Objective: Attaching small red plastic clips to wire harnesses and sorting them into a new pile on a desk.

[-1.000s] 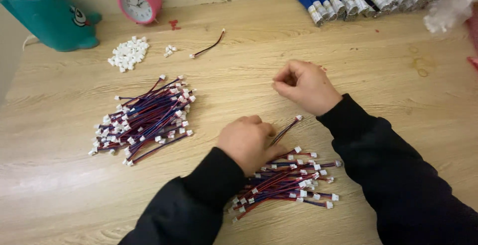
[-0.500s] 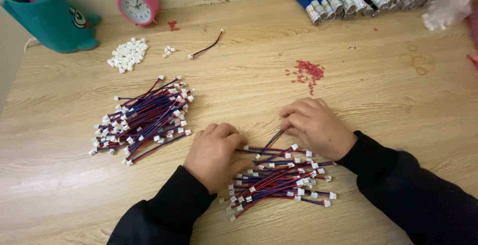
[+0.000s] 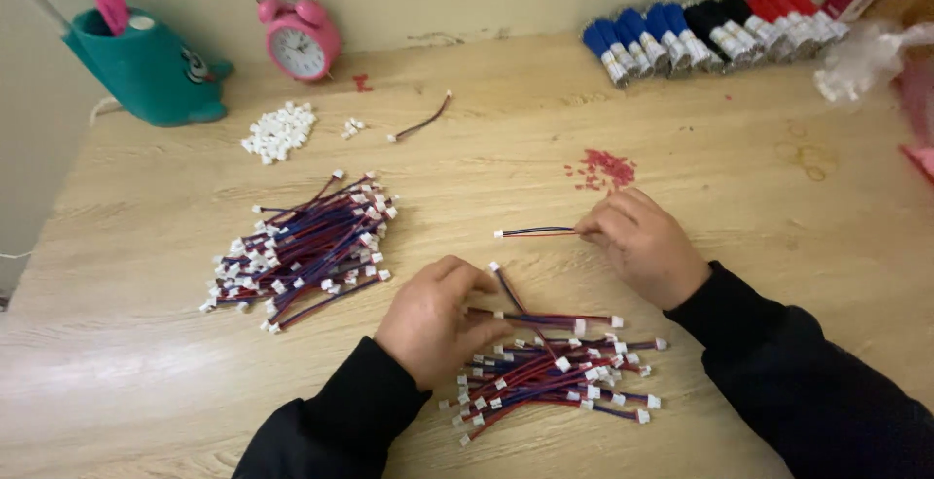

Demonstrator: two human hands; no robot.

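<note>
At the bottom centre of the frame a wire pile [image 3: 555,372] lies on the worktop [image 3: 146,391]. The left hand [image 3: 438,319] rests at its left edge, fingers curled onto a wire [image 3: 511,294] that sticks up from it. Just above and right, the right hand [image 3: 647,246] pinches one end of a single wire [image 3: 535,232], which points left. Left of centre lies a bigger pile [image 3: 306,250]. Farther up: red bits [image 3: 605,168], white connectors [image 3: 279,131], a pink clock [image 3: 299,39], a teal holder [image 3: 146,66] and markers [image 3: 710,27].
</note>
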